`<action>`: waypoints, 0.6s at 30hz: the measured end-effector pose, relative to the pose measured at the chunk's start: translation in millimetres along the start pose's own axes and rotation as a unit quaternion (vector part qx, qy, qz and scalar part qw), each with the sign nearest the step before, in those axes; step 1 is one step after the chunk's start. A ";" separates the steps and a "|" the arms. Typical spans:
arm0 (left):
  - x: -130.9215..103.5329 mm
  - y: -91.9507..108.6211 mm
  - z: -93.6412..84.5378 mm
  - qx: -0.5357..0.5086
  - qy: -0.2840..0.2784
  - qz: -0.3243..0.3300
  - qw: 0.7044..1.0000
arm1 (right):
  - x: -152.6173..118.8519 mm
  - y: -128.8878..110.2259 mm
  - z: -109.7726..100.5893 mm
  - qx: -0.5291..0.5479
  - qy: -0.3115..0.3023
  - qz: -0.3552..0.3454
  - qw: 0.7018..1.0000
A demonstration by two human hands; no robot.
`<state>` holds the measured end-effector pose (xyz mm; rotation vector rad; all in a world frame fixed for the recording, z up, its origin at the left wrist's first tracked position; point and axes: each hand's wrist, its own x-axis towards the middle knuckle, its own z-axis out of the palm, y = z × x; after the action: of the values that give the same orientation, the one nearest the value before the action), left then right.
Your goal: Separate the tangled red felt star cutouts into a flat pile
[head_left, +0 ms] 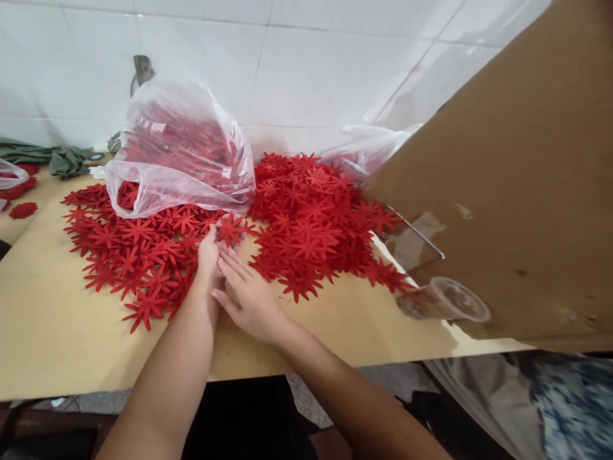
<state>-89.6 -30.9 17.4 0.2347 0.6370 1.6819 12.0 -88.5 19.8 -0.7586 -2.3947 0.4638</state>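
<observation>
Meeting over the pale table [335, 335] before me: left hand [209, 254], one red flower-shaped piece [230, 230] lying at its fingers, grip I cannot tell; right hand [251, 295], fingers extending unclenched, touching the left. Left heap [143, 255] and right heap [311, 223], like red pieces, are flanking them. One translucent bag [184, 147], red-filled, is resting on the left heap; one clear cup [443, 301] is sitting rightward.

Over a pale worktop [335, 338], a person's right hand [256, 300] lays its fingers against the left hand [209, 254], where a red flower shape [232, 230] rests, between a left heap [143, 262] and right heap [311, 223] of similar shapes, a translucent plastic bag [186, 144] of red pieces just beyond.
</observation>
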 end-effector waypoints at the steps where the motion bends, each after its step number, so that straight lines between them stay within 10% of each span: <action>1: -0.1 -1.3 0.7 -0.006 -0.002 -0.012 1.000 | -1.2 1.9 -8.7 0.016 0.015 -0.010 1.000; 7: -8.5 -12.4 7.7 -0.024 -0.063 -0.075 0.995 | 36.2 47.6 -33.3 0.010 0.247 0.114 0.962; 13: -6.9 -8.1 9.5 -0.059 0.006 -0.070 0.996 | 46.7 55.9 12.5 0.122 0.212 0.204 0.948; 18: -14.0 -21.2 -5.5 -0.056 0.011 -0.040 0.998 | 26.3 4.2 19.0 0.095 0.166 0.070 0.979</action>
<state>-71.3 -44.0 4.3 0.1102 0.5596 1.6386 -15.7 -72.0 14.1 -0.8477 -1.9655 0.5656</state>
